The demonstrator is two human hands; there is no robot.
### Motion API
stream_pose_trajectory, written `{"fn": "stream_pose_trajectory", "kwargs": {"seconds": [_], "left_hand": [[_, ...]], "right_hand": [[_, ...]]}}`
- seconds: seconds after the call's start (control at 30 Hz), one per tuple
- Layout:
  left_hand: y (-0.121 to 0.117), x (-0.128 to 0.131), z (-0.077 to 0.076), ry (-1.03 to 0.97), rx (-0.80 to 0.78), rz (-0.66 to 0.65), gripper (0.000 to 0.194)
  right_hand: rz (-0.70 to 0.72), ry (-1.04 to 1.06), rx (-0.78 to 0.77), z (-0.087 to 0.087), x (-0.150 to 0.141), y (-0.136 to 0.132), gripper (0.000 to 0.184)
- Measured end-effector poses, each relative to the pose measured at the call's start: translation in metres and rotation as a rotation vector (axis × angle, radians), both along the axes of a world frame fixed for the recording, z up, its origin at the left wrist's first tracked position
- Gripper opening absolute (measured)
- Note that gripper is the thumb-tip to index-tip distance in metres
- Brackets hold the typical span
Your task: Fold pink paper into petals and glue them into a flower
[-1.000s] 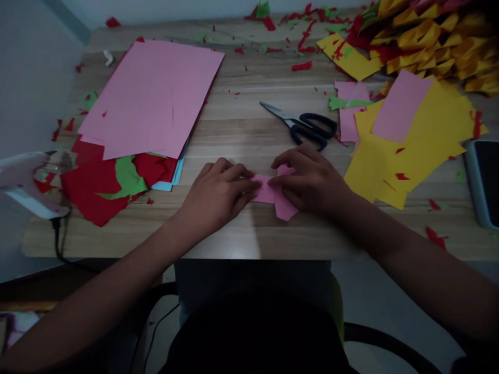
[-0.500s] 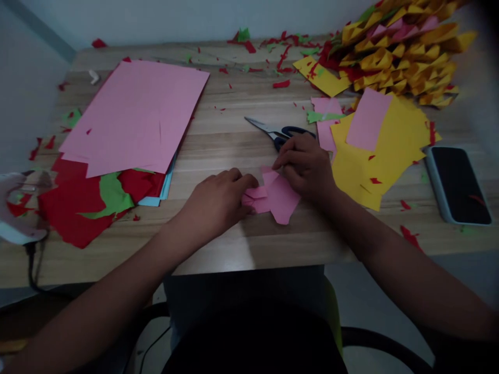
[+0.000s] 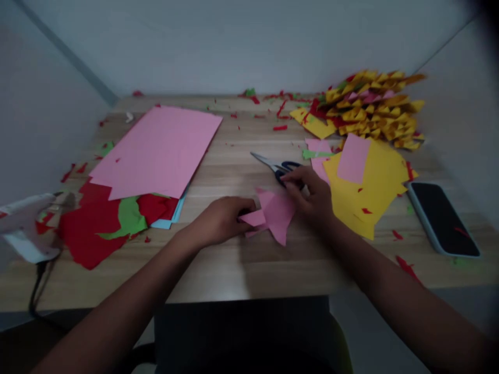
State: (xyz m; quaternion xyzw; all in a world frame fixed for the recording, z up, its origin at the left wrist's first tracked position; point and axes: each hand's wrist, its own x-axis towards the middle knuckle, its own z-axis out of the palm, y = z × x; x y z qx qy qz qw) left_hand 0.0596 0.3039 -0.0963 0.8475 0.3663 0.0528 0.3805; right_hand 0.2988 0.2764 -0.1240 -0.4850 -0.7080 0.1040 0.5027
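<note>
My left hand (image 3: pixel 226 221) is closed at the fingertips on a small folded pink paper piece (image 3: pixel 255 218), just above the table. Right beside it lies a cut pink paper scrap (image 3: pixel 276 215) with pointed corners. My right hand (image 3: pixel 311 196) hovers over the scrap's right side, its thumb and fingers curled together near the scissors' handles; whatever is between them is hidden. Scissors (image 3: pixel 273 164) with dark handles rest on the table, blades pointing to the upper left.
Pink sheets (image 3: pixel 163 150) lie at left over red paper (image 3: pixel 91 223). On the right are yellow sheets (image 3: pixel 384 179), a pink rectangle (image 3: pixel 354 158) and a phone (image 3: pixel 442 218). A bundle of folded yellow paper (image 3: pixel 374 111) stands at the back. A white device (image 3: pixel 29 228) with a cable sits at far left.
The camera view has tilted up, so everything sits lower in the picture. The folded pink piece has shifted against the scrap, and my right hand's fingers have moved off the scrap's upper edge.
</note>
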Motion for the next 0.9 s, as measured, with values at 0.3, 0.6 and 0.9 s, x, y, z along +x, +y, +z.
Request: {"fn": "stream_pose_trajectory", "kwargs": {"seconds": [0.3, 0.6, 0.9], "left_hand": [[0.054, 0.039, 0.024, -0.83, -0.451, 0.364, 0.043], [0.051, 0.027, -0.018, -1.038, -0.302, 0.699, 0.043], [0.039, 0.031, -0.024, -0.951, -0.219, 0.516, 0.033]], "right_hand": [[0.266, 0.047, 0.529, 0.108, -0.055, -0.005, 0.026], [0.125, -0.086, -0.218, 0.004, -0.058, 0.039, 0.053], [0.137, 0.306, -0.364, -0.006, -0.067, 0.043, 0.042]]}}
